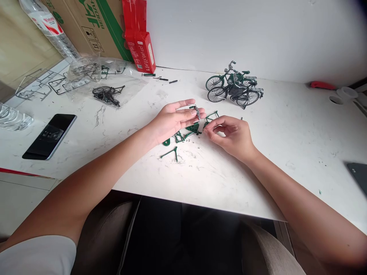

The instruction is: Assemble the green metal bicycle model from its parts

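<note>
My left hand (177, 118) is raised over the table, its thumb and fingers closed on a small silver model bicycle handlebar (197, 113) with a dark grip at one end. To its right, my right hand (229, 133) pinches with thumb and index finger together; whatever lies between the tips is too small to make out. Below the hands lie green model bicycle parts (192, 129), a few tiny bits and a green Y-shaped fork piece (174, 152). A green frame part (212, 115) is partly hidden behind my right hand.
Two assembled model bicycles (235, 86) stand at the back. Small screwdrivers (169, 82) lie near a red packet (142, 51). Plastic bags with parts (107, 95), a phone (49, 136) and water bottles (51, 30) are at left. A red object (322, 85) lies at far right.
</note>
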The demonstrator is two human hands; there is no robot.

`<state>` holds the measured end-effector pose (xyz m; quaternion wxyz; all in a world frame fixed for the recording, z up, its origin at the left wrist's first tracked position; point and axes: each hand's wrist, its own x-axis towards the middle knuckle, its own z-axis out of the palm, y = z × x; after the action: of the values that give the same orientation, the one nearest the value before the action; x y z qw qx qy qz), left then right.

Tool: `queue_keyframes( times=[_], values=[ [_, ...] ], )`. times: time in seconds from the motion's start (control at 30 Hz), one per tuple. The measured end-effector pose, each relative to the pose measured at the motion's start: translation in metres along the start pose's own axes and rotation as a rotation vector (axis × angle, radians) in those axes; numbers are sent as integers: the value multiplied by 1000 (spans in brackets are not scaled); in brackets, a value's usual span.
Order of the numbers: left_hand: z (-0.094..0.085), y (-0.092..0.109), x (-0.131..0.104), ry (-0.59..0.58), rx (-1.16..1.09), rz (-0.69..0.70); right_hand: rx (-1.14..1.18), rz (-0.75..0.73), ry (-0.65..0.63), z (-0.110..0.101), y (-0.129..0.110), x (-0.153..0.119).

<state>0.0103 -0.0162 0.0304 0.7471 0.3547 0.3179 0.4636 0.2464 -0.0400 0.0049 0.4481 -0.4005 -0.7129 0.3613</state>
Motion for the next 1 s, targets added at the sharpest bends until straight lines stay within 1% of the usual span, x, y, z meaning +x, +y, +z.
queue_keyframes(
  times=[0.13, 0.27, 0.37, 0.5, 0.7, 0.83, 1.0],
  values=[
    [1, -1, -1, -4, 13, -15, 48, 18, 150, 0, -2, 3],
    [1, -4, -1, -24, 37, -33, 82, 33, 216, -2, -4, 5],
    [3, -7, -2, -31, 73, -51, 96, 22, 225, -1, -7, 4],
    [6, -9, -4, -30, 121, -68, 76, -75, 217, 2, -10, 2],
    [6, -11, -5, -38, 132, -75, -124, -203, 183, 2, -15, -5],
    [4, -12, -4, -58, 101, -71, -179, -230, 189, 2, -17, -6],
    [5, -12, -4, -69, 99, -66, -175, -242, 204, 3, -18, -6]
  ],
)
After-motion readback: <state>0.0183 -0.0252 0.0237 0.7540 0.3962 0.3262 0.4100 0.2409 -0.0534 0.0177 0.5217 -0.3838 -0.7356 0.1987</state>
